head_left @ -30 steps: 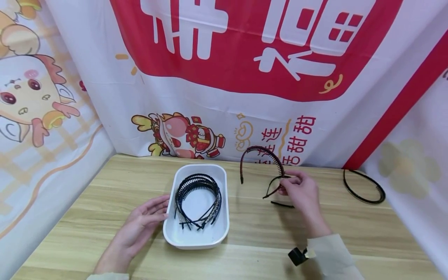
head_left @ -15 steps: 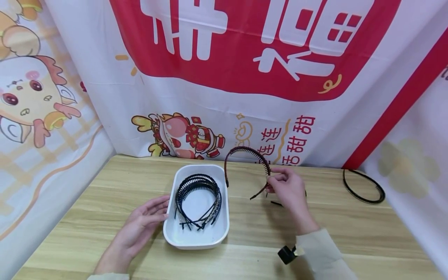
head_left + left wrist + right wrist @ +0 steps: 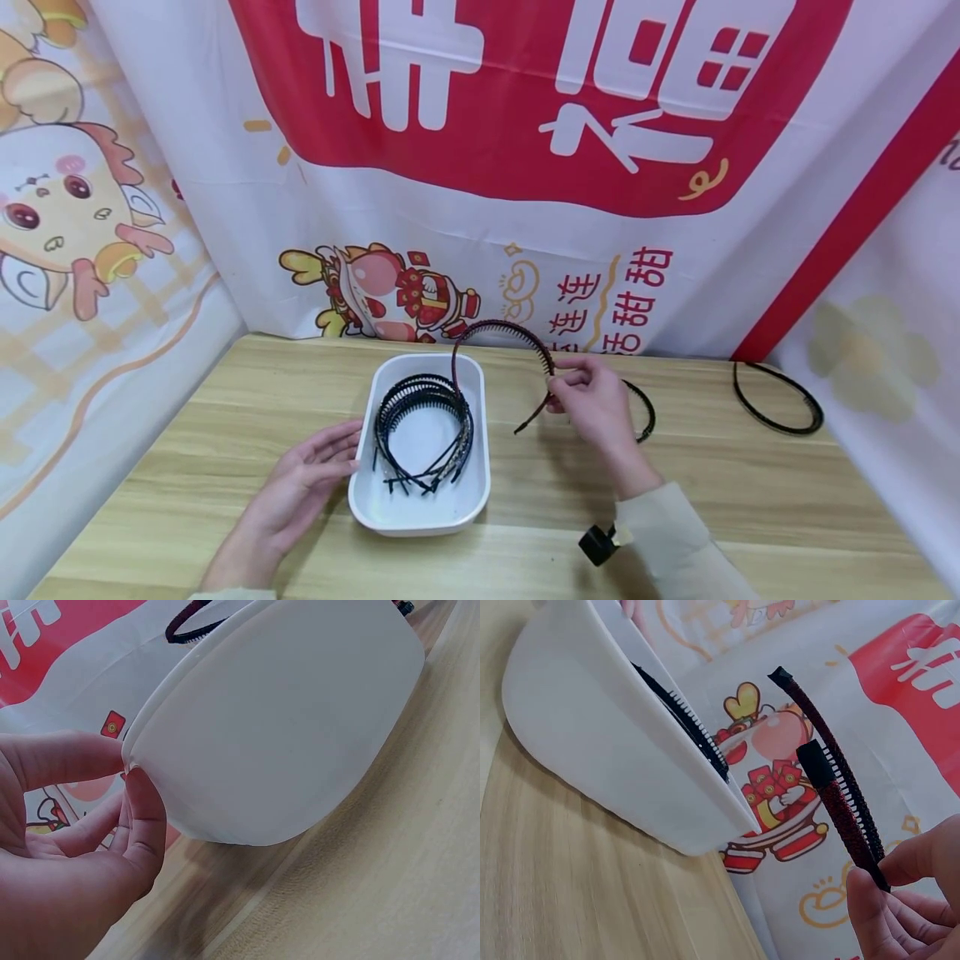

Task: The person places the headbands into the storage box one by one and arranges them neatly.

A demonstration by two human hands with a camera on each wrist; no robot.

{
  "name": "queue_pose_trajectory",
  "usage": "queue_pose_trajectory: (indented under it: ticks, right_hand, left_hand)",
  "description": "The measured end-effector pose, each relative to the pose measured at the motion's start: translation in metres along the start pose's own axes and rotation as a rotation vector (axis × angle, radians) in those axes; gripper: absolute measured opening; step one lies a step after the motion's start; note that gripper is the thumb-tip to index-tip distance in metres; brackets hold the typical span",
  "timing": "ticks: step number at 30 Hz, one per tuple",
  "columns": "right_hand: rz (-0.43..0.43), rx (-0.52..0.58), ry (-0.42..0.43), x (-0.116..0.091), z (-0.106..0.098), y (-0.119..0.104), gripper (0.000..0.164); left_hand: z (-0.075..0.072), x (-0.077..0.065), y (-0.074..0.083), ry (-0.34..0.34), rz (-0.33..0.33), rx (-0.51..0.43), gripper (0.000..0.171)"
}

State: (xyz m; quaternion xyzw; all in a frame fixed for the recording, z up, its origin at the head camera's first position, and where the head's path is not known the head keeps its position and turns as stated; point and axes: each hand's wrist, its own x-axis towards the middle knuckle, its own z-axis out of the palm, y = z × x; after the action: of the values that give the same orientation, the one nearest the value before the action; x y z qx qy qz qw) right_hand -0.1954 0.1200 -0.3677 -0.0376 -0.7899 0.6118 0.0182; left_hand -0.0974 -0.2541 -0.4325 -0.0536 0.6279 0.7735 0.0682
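Note:
My right hand [image 3: 596, 400] pinches one arm of a dark red and black toothed headband [image 3: 501, 323] between thumb and fingers. The headband stands upright, its other arm overlapping the right rim of the white plastic bin [image 3: 420, 527] in the head view. In the right wrist view the headband [image 3: 844, 825] shows its comb teeth and black end caps. My left hand [image 3: 300, 483] holds the bin's left rim; the left wrist view shows the fingertips meeting at the rim. Several black headbands [image 3: 423, 379] lie overlapping inside the bin.
A black headband [image 3: 649, 408] lies just behind my right hand, partly hidden by it. Another black headband [image 3: 793, 430] lies at the back right of the wooden table [image 3: 720, 492]. Printed cloth [image 3: 525, 183] hangs along the table's back and sides.
My right hand has moved left with the red and black headband, away from the black headbands on the table and up to the bin's right rim. My left hand and the bin stay put.

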Motion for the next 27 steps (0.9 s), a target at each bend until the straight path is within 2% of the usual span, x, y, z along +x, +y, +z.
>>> queue_pose_trajectory:
  ticks: [14, 22, 27]
  right_hand:
    - [-0.082, -0.08, -0.057, 0.0, 0.031, -0.011, 0.03]
    - [-0.098, -0.107, -0.148, 0.007, 0.051, -0.013, 0.028]
    - [-0.121, -0.163, -0.19, 0.011, 0.061, -0.014, 0.025]
  left_hand:
    - [0.0, -0.001, 0.001, -0.002, -0.006, 0.008, 0.059]
    - [0.0, 0.001, 0.0, -0.019, -0.005, -0.006, 0.057]
    - [0.001, 0.002, -0.001, -0.03, 0.002, -0.01, 0.058]
